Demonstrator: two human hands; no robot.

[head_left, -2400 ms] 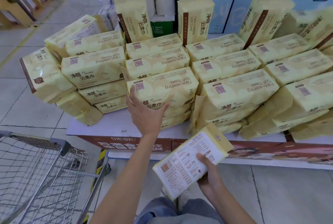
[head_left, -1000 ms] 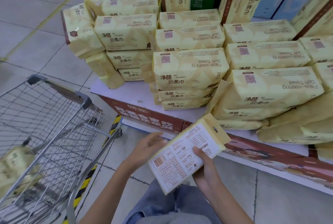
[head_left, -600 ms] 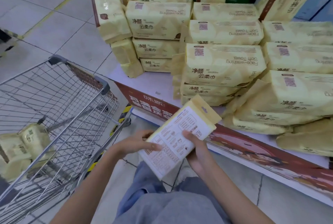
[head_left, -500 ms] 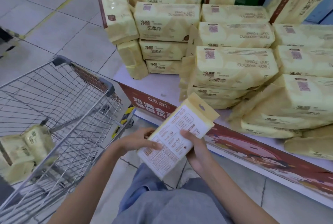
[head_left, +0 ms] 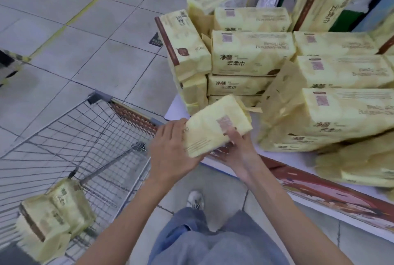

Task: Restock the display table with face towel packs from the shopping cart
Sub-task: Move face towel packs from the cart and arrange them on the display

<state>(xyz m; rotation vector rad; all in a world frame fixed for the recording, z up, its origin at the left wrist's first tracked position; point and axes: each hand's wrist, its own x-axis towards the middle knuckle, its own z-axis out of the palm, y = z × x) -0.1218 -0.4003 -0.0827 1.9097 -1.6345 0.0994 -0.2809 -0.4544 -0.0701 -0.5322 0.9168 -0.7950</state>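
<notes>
Head view: a yellow face towel pack (head_left: 213, 130) is held with both hands above the table's (head_left: 173, 109) near-left corner, just in front of the stacked packs (head_left: 251, 53) piled on the table. The pack is tilted, its far end raised toward the table and its near end lower, off the table's front edge.

The left hand (head_left: 170, 151) grips the pack's near-left end, fingers curled around it with the back of the hand facing up. The right hand (head_left: 238, 153) supports the pack's right side from below, palm up, with a digit over the top face. Motion blur hides the finer finger positions. The pack lies between the two hands, touching both.

Left of the table stands the shopping cart (head_left: 128, 113), its handle end close to the table's corner and just beside the left hand. More yellow packs (head_left: 55, 217) lie in the cart's basket, well apart from the table. In front of the table, blue jeans (head_left: 213, 243) and a pale shoe (head_left: 195, 199) show on the tiled floor (head_left: 85, 51).
</notes>
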